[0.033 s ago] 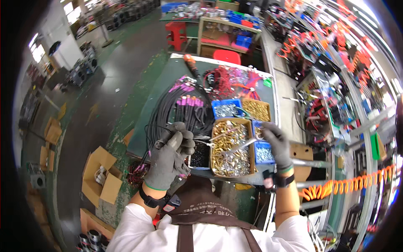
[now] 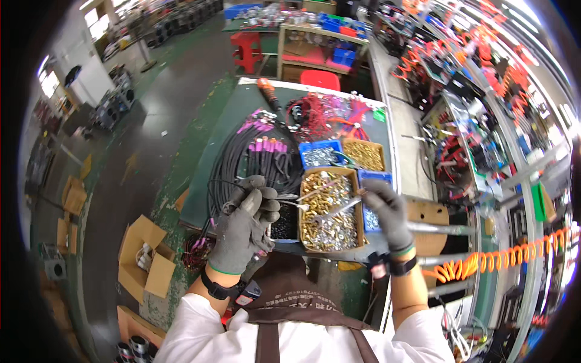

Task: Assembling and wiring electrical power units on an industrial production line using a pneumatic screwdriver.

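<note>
My left hand [image 2: 242, 224], in a grey glove, is closed round a black cable whose pale end [image 2: 302, 207] sticks out to the right over the cardboard box of brass and silver screws [image 2: 324, 236]. At that box's right edge is my gloved right hand [image 2: 387, 212], its fingers curled together above the blue bins. A small brownish thing shows at its fingertips, too small to name. Lying slanted across the screws, a silver wrench [image 2: 339, 210] reaches toward those fingertips; whether they touch it I cannot tell.
Coiled black cables [image 2: 230, 157] with pink ends lie at the left of the table. Beyond the box stand a blue bin [image 2: 319, 155] of silver parts and a carton [image 2: 363, 155] of brass parts. Red wires [image 2: 318, 118] lie farther back. An open cardboard box [image 2: 145, 257] is on the floor.
My right hand has moved slightly left, from over the small blue bin toward the screw box, and its fingers have drawn together. My left hand keeps its hold on the cable. The view has shifted slightly.
</note>
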Tool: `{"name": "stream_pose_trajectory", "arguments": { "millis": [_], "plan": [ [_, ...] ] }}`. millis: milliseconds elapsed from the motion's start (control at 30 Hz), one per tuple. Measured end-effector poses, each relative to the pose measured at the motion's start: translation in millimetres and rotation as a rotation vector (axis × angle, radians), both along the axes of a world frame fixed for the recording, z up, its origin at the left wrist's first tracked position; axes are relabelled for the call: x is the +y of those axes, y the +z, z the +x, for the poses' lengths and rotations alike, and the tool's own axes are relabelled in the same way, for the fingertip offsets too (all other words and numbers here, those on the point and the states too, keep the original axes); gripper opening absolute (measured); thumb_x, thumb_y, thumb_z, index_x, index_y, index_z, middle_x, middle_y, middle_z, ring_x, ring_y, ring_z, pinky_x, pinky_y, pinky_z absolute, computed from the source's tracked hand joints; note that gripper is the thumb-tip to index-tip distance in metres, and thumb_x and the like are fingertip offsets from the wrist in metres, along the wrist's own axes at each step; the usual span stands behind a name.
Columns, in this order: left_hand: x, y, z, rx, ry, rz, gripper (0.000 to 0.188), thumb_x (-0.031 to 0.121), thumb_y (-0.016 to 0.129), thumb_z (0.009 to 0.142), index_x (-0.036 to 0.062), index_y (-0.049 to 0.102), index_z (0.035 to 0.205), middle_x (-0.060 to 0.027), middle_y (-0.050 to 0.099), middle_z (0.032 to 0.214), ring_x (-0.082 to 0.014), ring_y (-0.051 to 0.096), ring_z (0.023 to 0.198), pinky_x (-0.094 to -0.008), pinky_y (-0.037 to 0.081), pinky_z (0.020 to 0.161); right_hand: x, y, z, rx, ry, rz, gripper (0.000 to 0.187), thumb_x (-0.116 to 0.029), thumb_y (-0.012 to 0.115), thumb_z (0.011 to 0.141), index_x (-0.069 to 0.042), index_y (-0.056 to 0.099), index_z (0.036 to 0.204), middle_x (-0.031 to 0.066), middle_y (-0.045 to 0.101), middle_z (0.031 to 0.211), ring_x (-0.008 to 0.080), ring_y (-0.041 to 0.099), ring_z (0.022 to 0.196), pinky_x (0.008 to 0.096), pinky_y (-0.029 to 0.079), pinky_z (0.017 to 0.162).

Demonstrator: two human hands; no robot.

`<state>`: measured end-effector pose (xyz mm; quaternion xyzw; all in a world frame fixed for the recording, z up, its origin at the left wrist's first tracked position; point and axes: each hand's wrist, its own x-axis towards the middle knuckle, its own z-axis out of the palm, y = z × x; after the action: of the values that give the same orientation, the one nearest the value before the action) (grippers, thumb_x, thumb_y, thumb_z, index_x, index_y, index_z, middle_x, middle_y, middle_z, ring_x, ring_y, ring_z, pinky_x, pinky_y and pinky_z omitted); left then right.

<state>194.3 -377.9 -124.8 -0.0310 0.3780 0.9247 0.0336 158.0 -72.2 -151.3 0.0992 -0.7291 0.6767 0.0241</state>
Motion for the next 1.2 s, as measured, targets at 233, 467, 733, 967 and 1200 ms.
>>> {"name": "stream_pose_trajectory", "arguments": {
  "millis": [233, 467, 733, 967, 1200],
  "plan": [
    [54.0, 1.9, 21.0, 0.015, -0.166, 0.038, 0.022, 0.012, 0.055, 0.099, 0.0068, 0.057, 0.120, -0.0068, 0.069, 0.100, -0.0141, 0.068, 0.081, -0.0265, 0.058, 0.069, -37.9, 35.0, 78.0, 0.016, 0.077, -0.030, 0.028, -0.003, 0.064, 0.091, 0.003, 0.061, 0.119, 0.0031, 0.065, 0.096, 0.0076, 0.059, 0.087, 0.0238, 0.049, 0.079],
    [87.8, 3.1, 57.9, -0.025, -0.242, -0.010, 0.022, 0.013, 0.054, 0.100, 0.0071, 0.056, 0.121, -0.0059, 0.068, 0.100, -0.0140, 0.067, 0.083, -0.0265, 0.056, 0.072, -6.8, 27.5, 128.5, -0.073, -0.053, -0.009, 0.026, -0.007, 0.065, 0.093, 0.003, 0.064, 0.116, 0.0060, 0.069, 0.104, 0.0087, 0.060, 0.096, 0.0252, 0.049, 0.085],
    [124.0, -3.2, 89.3, -0.072, -0.388, 0.036, 0.022, 0.013, 0.053, 0.100, 0.0071, 0.057, 0.121, -0.0069, 0.067, 0.101, -0.0154, 0.067, 0.084, -0.0282, 0.057, 0.072, 11.8, 6.8, 176.7, -0.161, -0.056, -0.236, 0.031, -0.012, 0.056, 0.100, 0.003, 0.058, 0.127, 0.0074, 0.067, 0.109, 0.0109, 0.062, 0.099, 0.0268, 0.050, 0.087],
    [149.5, -8.9, 105.9, -0.006, -0.658, -0.253, 0.028, 0.019, 0.052, 0.101, 0.0063, 0.057, 0.127, -0.0088, 0.068, 0.106, -0.0154, 0.068, 0.084, -0.0271, 0.058, 0.068, 43.6, -14.3, 233.7, -0.208, -0.101, -0.384, 0.031, -0.017, 0.052, 0.102, 0.004, 0.060, 0.124, 0.0077, 0.065, 0.109, 0.0130, 0.061, 0.093, 0.0288, 0.050, 0.084],
    [147.8, -11.0, 47.5, 0.195, -1.358, -0.945, 0.033, 0.030, 0.056, 0.098, 0.0013, 0.069, 0.108, -0.0059, 0.071, 0.095, -0.0111, 0.065, 0.079, -0.0258, 0.053, 0.066, 92.0, -31.5, 315.9, -0.565, -0.145, -0.328, 0.034, -0.022, 0.060, 0.097, 0.006, 0.063, 0.116, 0.0043, 0.066, 0.092, 0.0104, 0.060, 0.082, 0.0252, 0.049, 0.078]
  ]
}}
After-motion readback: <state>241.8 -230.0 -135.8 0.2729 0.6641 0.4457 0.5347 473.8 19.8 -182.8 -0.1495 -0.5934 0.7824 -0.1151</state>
